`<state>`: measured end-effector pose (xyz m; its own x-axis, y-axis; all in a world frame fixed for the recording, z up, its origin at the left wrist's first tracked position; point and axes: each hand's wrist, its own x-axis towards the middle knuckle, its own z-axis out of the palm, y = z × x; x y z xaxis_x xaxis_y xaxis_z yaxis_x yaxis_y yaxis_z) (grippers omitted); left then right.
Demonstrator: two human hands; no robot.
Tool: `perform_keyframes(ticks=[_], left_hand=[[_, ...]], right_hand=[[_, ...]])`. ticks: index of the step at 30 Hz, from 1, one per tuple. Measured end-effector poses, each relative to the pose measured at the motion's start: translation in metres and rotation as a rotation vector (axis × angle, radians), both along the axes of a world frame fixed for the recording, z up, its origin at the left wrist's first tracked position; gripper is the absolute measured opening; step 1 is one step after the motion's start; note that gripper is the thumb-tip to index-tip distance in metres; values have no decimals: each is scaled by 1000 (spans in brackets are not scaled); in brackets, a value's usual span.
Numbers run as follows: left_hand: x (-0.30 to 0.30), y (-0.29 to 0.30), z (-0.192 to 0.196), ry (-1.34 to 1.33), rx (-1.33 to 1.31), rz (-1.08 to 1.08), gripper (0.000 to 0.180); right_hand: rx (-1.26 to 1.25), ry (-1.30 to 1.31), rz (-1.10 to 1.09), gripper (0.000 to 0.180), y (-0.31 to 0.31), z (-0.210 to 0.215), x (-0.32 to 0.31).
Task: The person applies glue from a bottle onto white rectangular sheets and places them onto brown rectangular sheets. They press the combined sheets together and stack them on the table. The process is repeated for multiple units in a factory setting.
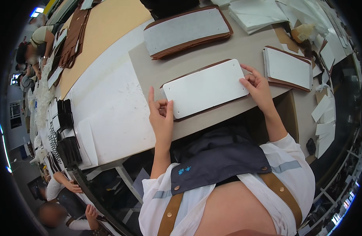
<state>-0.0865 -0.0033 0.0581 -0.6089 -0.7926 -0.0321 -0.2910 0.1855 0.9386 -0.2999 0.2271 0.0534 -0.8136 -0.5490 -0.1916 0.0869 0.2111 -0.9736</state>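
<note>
A white rectangular sheet point(206, 87) lies on top of a brown leather panel point(212, 109) of nearly the same shape, on a grey board point(244, 51). My left hand point(161, 114) rests at the sheet's left end, thumb on the white sheet, index finger pointing up. My right hand point(257, 86) presses its fingertips on the sheet's right end. Neither hand grips anything.
A stack of brown panels topped with a grey sheet point(185, 31) lies farther back. Another brown and white stack point(288, 69) sits to the right. White paper pieces point(255, 13) lie at the back right. Other people point(35, 47) work along the table at left.
</note>
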Motion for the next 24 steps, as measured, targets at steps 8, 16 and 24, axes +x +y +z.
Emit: perform_keyframes(ticks=[8,16,24], left_hand=[[3,-5,-6,-90,-174,-48,30],[5,-6,-9,-116,-196,-49,30],[3,-6,-7,-152,-259,-71,30]], right_hand=[[36,115,12,46,-7,-7,1],[141,214,51,52,-12,1,4],[173,225,45,43,-11,-1,4]])
